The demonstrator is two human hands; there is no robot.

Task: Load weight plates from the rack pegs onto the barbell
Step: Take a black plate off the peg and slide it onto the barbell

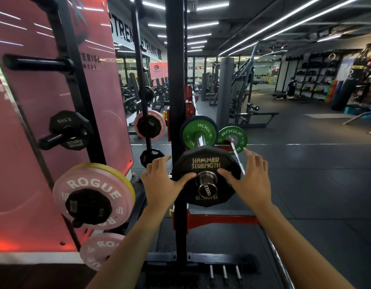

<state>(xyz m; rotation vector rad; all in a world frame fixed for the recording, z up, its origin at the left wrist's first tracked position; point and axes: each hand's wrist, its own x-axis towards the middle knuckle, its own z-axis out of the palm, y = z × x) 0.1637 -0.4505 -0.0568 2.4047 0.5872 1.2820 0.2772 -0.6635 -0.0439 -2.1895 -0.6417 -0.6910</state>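
A black Hammer Strength plate [205, 163] sits on the barbell sleeve [206, 183], whose end cap points at me. Further in on the sleeve is a green Rogue plate [191, 133]. My left hand [162, 181] holds the black plate's left edge, thumb on its face. My right hand [250, 180] holds its right edge the same way. On the rack pegs to the left hang a small black plate [69, 130] and a pink Rogue plate [90, 197] with a small black one in front. A bare peg [36, 63] sticks out higher up.
The black rack upright [176, 80] stands just behind the sleeve, with a red safety arm [220, 220] below it. A second green plate [232, 139] on another bar lies to the right. Lower left hangs another pink plate [101, 250]. Dark rubber floor [305, 174] stretches right.
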